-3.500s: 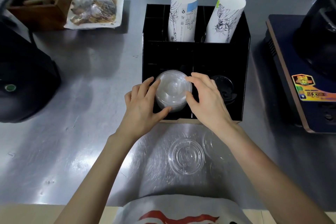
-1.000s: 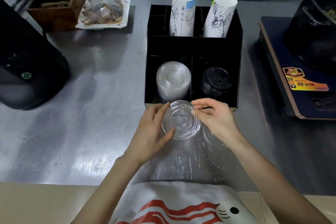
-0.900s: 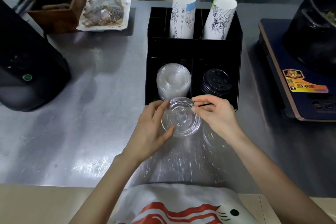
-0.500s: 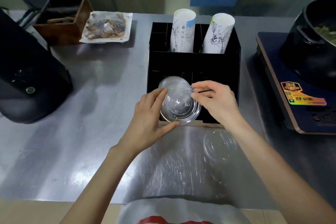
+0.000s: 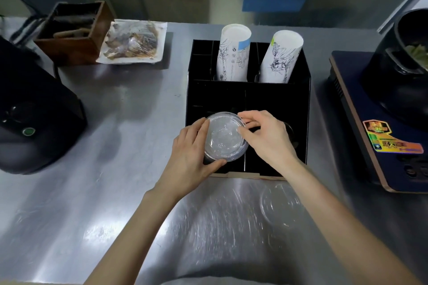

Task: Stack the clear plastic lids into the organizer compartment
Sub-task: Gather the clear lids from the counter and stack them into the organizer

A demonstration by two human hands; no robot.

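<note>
You are not getting any text you can read here. The colourful sticker [image 5: 391, 139] on the dark appliance [image 5: 379, 127] at your right is carrying printed characters, but they are blurring too much to make out. The two paper cup stacks [image 5: 234, 53] standing in the black organizer [image 5: 278, 97] are showing line drawings and small printed marks, also too small to read.

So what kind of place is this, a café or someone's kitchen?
Probably a drinks or snack counter: a steel worktop, a black organizer holding paper cup stacks and clear lids, and a pot on an induction cooker.
</note>
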